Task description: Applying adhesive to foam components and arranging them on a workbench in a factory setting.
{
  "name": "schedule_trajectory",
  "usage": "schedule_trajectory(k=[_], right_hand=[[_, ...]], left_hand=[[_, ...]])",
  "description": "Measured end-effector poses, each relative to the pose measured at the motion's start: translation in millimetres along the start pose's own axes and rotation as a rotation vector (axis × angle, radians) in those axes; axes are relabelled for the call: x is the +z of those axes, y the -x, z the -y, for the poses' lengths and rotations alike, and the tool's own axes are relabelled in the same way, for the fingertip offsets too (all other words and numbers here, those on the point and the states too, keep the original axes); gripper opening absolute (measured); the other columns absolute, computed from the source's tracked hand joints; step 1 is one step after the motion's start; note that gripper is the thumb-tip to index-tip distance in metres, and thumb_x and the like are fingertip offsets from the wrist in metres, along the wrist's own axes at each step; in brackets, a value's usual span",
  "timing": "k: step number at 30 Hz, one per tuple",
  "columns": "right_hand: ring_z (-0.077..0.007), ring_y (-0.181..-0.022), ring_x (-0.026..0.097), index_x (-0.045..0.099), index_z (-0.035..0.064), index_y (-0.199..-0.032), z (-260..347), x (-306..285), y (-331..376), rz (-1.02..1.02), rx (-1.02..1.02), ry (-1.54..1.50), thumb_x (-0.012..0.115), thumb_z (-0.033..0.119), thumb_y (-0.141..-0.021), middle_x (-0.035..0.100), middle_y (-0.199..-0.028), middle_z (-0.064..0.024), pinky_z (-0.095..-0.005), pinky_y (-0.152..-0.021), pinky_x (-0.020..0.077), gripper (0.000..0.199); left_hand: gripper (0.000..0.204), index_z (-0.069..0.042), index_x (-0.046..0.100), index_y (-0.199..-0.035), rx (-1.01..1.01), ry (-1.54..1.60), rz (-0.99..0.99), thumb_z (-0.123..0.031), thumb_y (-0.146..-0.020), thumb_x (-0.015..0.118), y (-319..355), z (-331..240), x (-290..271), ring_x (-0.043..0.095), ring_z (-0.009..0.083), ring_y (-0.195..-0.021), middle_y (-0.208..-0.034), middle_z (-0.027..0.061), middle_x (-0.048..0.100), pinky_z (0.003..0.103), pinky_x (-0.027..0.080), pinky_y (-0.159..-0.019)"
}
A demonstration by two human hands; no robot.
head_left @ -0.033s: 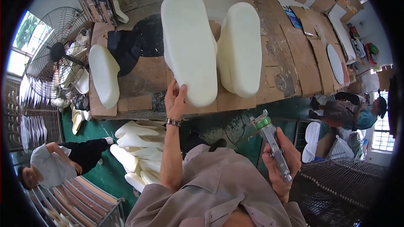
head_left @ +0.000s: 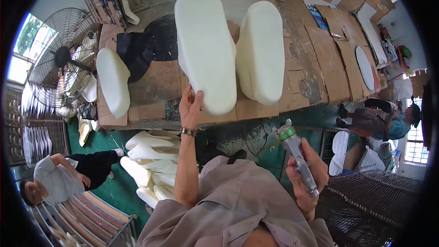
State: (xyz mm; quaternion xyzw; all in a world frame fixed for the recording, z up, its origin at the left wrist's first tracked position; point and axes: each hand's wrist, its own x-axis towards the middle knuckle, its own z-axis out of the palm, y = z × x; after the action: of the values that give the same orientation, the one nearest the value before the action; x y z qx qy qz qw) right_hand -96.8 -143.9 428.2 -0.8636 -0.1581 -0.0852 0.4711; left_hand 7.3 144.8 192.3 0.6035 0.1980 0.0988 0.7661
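Observation:
A long, cream-coloured foam pad point(head_left: 206, 50) with rounded ends lies on the cardboard-covered table in front of me. My left hand point(head_left: 190, 110) pinches its near left edge, thumb on top and fingers partly hidden beneath. Just to the right, a second foam pad point(head_left: 261, 55) stands close against the first. Off to the right of my body, past the table's near edge, my right hand point(head_left: 311, 174) grips a metal spray gun point(head_left: 297, 155) with a green ring near its nozzle. The gun points forward, apart from both pads.
Another foam pad point(head_left: 112, 82) lies at the table's left end, beside black cloth point(head_left: 137, 52). A large fan point(head_left: 62, 57) stands at far left. Foam pieces point(head_left: 155, 162) are piled below the table's front edge. One person point(head_left: 59, 178) is at left, another point(head_left: 388, 121) at right.
My right hand and the spray gun have shifted very slightly to the right. My left hand keeps its hold on the foam pad.

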Motion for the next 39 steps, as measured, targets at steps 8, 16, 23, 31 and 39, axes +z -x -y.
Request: schedule_trajectory(k=[8,16,23,31,39], right_hand=[[-0.0153,-0.072,0.062,0.056,-0.0094,-0.13,0,-10,20,0.015,0.046,0.081,0.075,0.026,-0.087,0.067,-0.083,-0.0088,-0.0275,-0.072,0.0503,0.059],[-0.0235,-0.075,0.064,0.061,-0.0061,-0.125,-6,-15,39,-0.137,0.162,0.04,0.076,0.006,-0.076,0.066,-0.091,-0.017,-0.031,-0.07,0.0506,0.053],[-0.0135,-0.071,0.063,0.061,-0.009,-0.124,-17,-31,57,0.012,0.112,0.063,0.074,0.031,-0.087,0.068,-0.083,-0.0103,-0.0259,-0.067,0.0498,0.056],[-0.0164,-0.069,0.066,0.062,-0.0084,-0.123,-30,-49,84,0.08,0.105,0.062,0.077,0.032,-0.083,0.068,-0.081,-0.0116,-0.0267,-0.066,0.051,0.058],[-0.0178,-0.066,0.066,0.064,-0.0087,-0.12,-32,-59,91,-0.011,0.17,0.139,0.078,0.029,-0.082,0.069,-0.081,-0.0127,-0.0267,-0.067,0.0511,0.055]], left_hand=[[0.053,0.001,0.046,-0.141,-0.057,0.066,-0.042,-0.024,-0.098,0.064,9,-2,-1,0.06,0.0087,-0.092,-0.106,0.0028,0.066,0.026,0.05,-0.074],[0.035,-0.002,0.056,-0.124,-0.207,0.215,-0.05,-0.028,-0.101,0.059,52,29,-16,0.066,0.0169,-0.092,-0.107,0.0063,0.066,0.037,0.058,-0.081],[0.026,0.0,0.053,-0.118,-0.212,0.531,-0.025,-0.019,-0.101,0.057,65,42,-9,0.069,0.0239,-0.095,-0.107,0.0125,0.066,0.04,0.059,-0.085],[0.026,0.003,0.052,-0.121,-0.202,0.491,-0.052,-0.015,-0.101,0.055,64,38,-5,0.068,0.0264,-0.098,-0.109,0.0152,0.066,0.042,0.059,-0.088],[0.026,0.003,0.054,-0.121,-0.199,0.538,-0.058,-0.014,-0.102,0.052,67,31,-4,0.068,0.028,-0.098,-0.111,0.0154,0.065,0.043,0.058,-0.089]])
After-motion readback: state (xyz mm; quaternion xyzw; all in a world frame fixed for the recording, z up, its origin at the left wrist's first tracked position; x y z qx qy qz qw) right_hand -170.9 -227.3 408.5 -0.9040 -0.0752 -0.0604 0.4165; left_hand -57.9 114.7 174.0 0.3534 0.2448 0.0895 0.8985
